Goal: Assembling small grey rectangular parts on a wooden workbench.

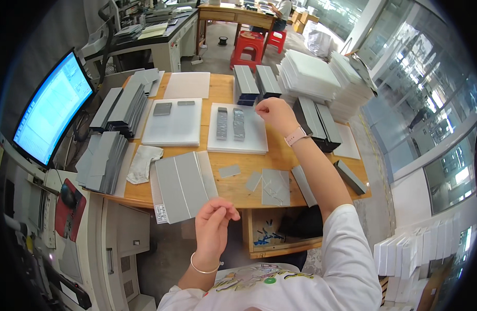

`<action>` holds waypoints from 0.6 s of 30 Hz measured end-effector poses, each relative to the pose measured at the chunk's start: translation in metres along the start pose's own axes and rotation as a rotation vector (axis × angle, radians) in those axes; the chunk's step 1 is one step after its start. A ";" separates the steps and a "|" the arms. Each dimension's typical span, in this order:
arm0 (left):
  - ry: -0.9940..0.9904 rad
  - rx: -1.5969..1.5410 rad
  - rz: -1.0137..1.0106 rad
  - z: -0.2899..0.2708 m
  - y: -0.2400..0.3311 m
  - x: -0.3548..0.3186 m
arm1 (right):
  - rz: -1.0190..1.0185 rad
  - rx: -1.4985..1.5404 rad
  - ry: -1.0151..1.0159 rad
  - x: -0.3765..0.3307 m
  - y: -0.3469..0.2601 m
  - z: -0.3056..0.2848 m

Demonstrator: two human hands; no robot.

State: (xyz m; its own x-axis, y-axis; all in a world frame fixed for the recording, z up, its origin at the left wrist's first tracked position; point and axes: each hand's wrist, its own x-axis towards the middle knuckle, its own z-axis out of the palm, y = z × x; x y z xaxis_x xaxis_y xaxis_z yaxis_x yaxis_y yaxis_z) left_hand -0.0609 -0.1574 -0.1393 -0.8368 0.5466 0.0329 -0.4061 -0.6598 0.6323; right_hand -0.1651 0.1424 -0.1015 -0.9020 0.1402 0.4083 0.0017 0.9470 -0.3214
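My left hand [216, 225] is raised by the near table edge, fingers curled into a loose pinch. Close by lies a stack of grey flat panels [180, 181] with white lines across them. Reaching forward, my right hand [275, 114] is closed, its fingertips bent down; whatever it may hold is too small or hidden. It is over the right edge of a white foam sheet stack [261, 145], on which two grey strip stacks [238, 124] lie side by side. Another white sheet stack [171, 136] on the left carries two small grey pieces [162, 109].
Grey panel stacks [128, 106] line the table's left side, near a lit monitor [54, 109]. Dark block-like stacks [316, 124] and tall white foam piles [308, 78] stand right. A white cloth [144, 164], a scratched square plate [275, 187] and an open drawer [285, 250] are near the front.
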 end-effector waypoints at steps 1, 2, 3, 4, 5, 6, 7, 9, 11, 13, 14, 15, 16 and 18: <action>0.002 -0.001 0.010 -0.003 0.001 0.000 | 0.047 0.015 -0.035 0.006 0.005 0.005; -0.006 -0.018 0.003 -0.008 0.003 -0.002 | 0.068 -0.017 -0.043 0.007 0.001 0.008; -0.016 -0.035 -0.005 -0.010 0.004 -0.002 | 0.061 -0.014 -0.044 0.010 0.000 0.012; -0.013 -0.035 0.000 -0.011 0.005 -0.001 | 0.067 -0.043 -0.052 0.012 0.002 0.015; -0.026 -0.036 0.001 -0.011 0.007 -0.001 | 0.076 -0.072 -0.057 0.014 0.002 0.017; -0.039 -0.036 0.000 -0.010 0.009 0.000 | 0.076 -0.071 -0.056 0.015 0.003 0.018; -0.040 -0.035 -0.001 -0.009 0.010 0.000 | 0.077 -0.071 -0.068 0.016 0.005 0.020; -0.054 -0.057 -0.038 -0.008 0.010 0.002 | 0.082 -0.071 -0.080 0.016 0.004 0.021; -0.072 -0.060 -0.047 -0.008 0.008 0.003 | 0.108 -0.084 -0.073 0.016 0.003 0.022; -0.089 -0.065 -0.061 -0.006 0.005 0.002 | 0.108 -0.076 -0.060 0.014 0.004 0.021; -0.064 -0.043 -0.074 -0.004 0.004 0.001 | 0.102 -0.069 -0.044 0.012 0.004 0.020; -0.039 -0.021 -0.089 -0.003 0.003 0.000 | 0.108 -0.067 -0.045 0.009 0.005 0.018; -0.037 -0.019 -0.096 -0.002 0.001 0.000 | 0.090 -0.036 -0.001 0.004 0.006 0.016; -0.082 -0.018 -0.073 -0.004 -0.001 -0.002 | 0.073 0.008 0.033 -0.008 -0.003 0.010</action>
State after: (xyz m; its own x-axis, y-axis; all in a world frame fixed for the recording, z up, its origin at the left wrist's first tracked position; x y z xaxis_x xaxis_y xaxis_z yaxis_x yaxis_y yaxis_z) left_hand -0.0599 -0.1599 -0.1427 -0.7719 0.6337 0.0509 -0.4723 -0.6252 0.6213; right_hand -0.1620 0.1357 -0.1124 -0.8851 0.2180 0.4113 0.0632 0.9317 -0.3577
